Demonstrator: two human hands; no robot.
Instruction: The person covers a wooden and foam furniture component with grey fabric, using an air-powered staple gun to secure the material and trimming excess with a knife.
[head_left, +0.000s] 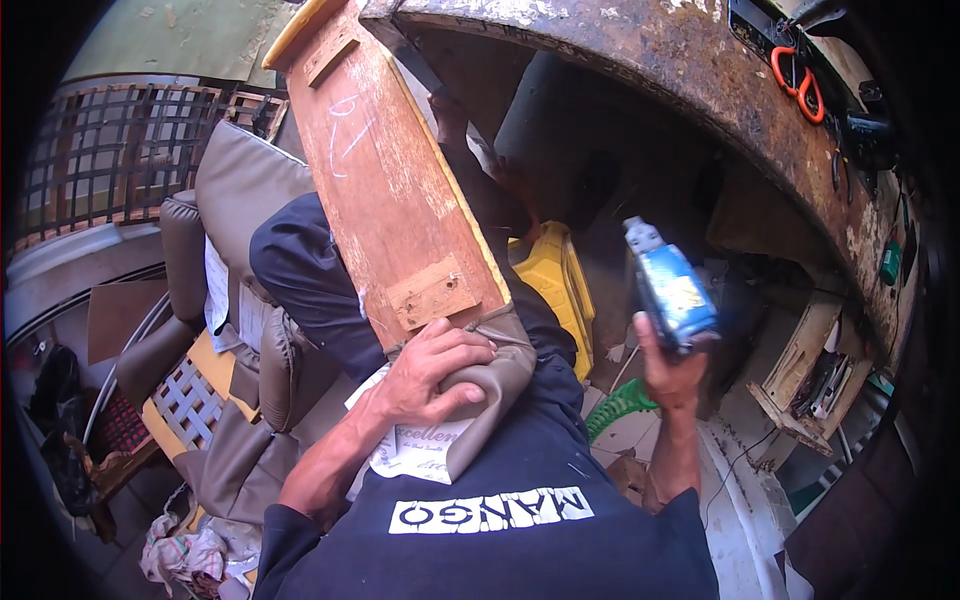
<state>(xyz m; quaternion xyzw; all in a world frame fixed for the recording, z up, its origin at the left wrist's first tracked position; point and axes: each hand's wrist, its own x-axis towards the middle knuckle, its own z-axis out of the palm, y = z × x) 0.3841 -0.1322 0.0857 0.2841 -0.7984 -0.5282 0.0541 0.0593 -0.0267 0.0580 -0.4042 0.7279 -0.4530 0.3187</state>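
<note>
A long wooden board, padded along its edges, leans across my lap, with a small wood block fixed near its lower end. Brown leather-like upholstery cover is folded over that end, its pale printed backing turned out. My left hand grips the fold and presses it against the board, fingers bent over the material. Off to the right, clear of the board, my right hand holds up a blue staple gun, slightly blurred. A green coiled hose runs by my right wrist.
A rusty-edged workbench curves overhead at the right, with orange-handled scissors on it. Brown upholstered pieces crowd the left. Beyond my knee lies a yellow plastic object; a wooden box stands at the right.
</note>
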